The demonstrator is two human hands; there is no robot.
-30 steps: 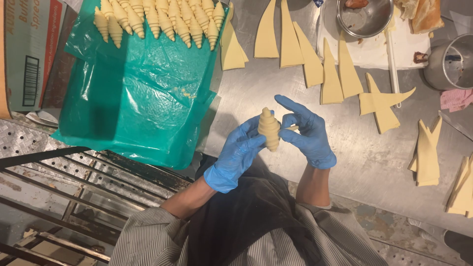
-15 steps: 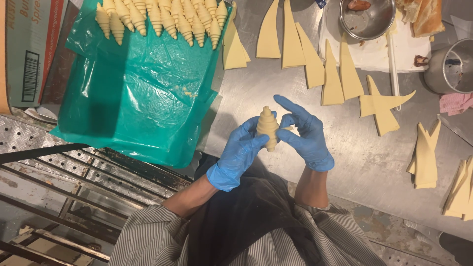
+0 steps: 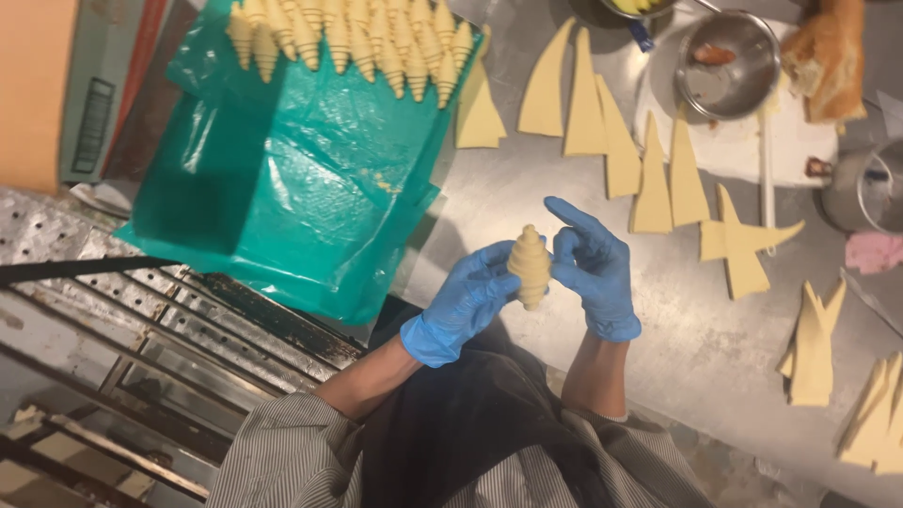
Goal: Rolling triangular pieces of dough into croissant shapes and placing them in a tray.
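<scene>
Between my gloved hands, above the worktop's near edge, I hold a rolled croissant (image 3: 530, 266) upright: left hand (image 3: 467, 301) and right hand (image 3: 592, 268) both pinch its sides. Below lies steel worktop (image 3: 527, 179), strewn with dough triangles (image 3: 658, 179). A green plastic sheet (image 3: 301, 179) carries rolled croissants (image 3: 348, 38), cut off at the far edge. The held piece is pale and ridged.
</scene>
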